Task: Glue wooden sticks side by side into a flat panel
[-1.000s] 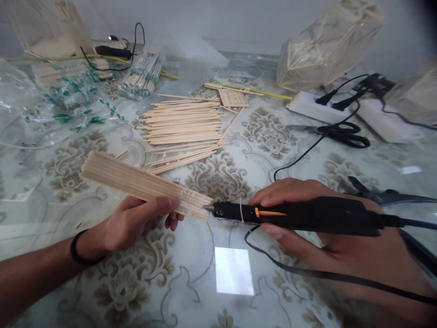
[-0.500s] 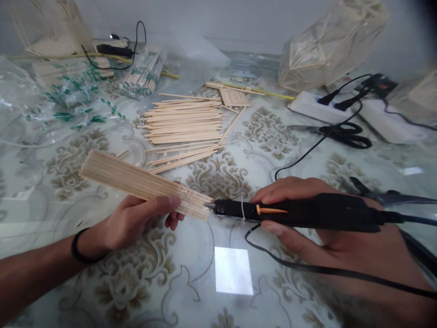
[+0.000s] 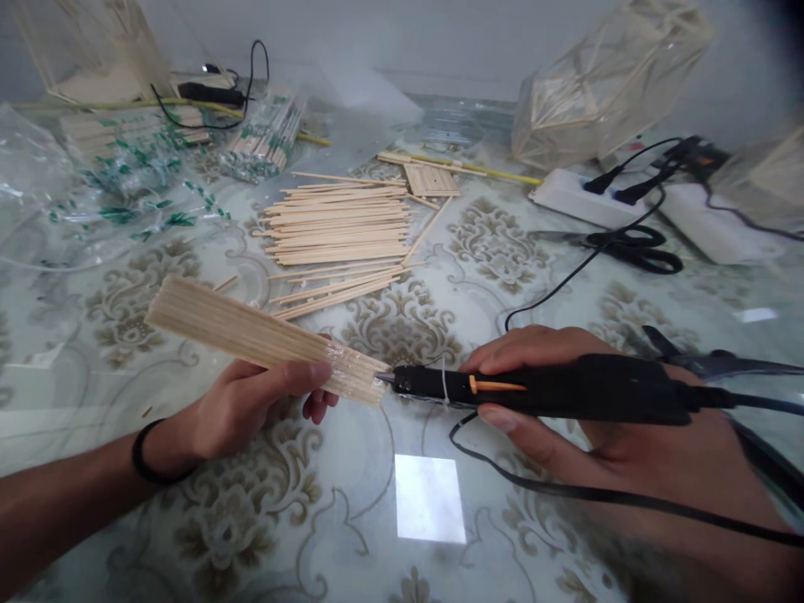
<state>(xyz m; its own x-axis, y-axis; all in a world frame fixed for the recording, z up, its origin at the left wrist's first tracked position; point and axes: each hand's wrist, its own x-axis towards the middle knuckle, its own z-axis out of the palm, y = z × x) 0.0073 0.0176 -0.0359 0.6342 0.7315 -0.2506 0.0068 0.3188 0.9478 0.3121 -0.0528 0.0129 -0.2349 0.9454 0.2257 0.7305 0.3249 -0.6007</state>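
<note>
My left hand (image 3: 251, 400) is closed on a flat strip of wooden sticks (image 3: 213, 320) laid side by side, thumb on top and fingers beneath. Clear, shiny glue shows on the strip near the thumb. A black hot glue pen (image 3: 565, 387) with an orange slider and a white tie round its front lies in my right hand (image 3: 628, 469), fingers and thumb on either side of it. The pen's metal tip is at the strip's right end, seemingly touching it. Its cord leads off to the right.
Loose wooden sticks (image 3: 339, 222) lie behind the strip. At right are scissors (image 3: 628, 244), pliers (image 3: 709, 362) and a white power strip (image 3: 584, 197) with cords. Clear plastic wrappers (image 3: 126, 188) spread at left. A stick-framed structure (image 3: 603, 92) stands at the back right.
The glue pen has shifted very slightly left at the strip's end. My left hand and the strip have hardly moved.
</note>
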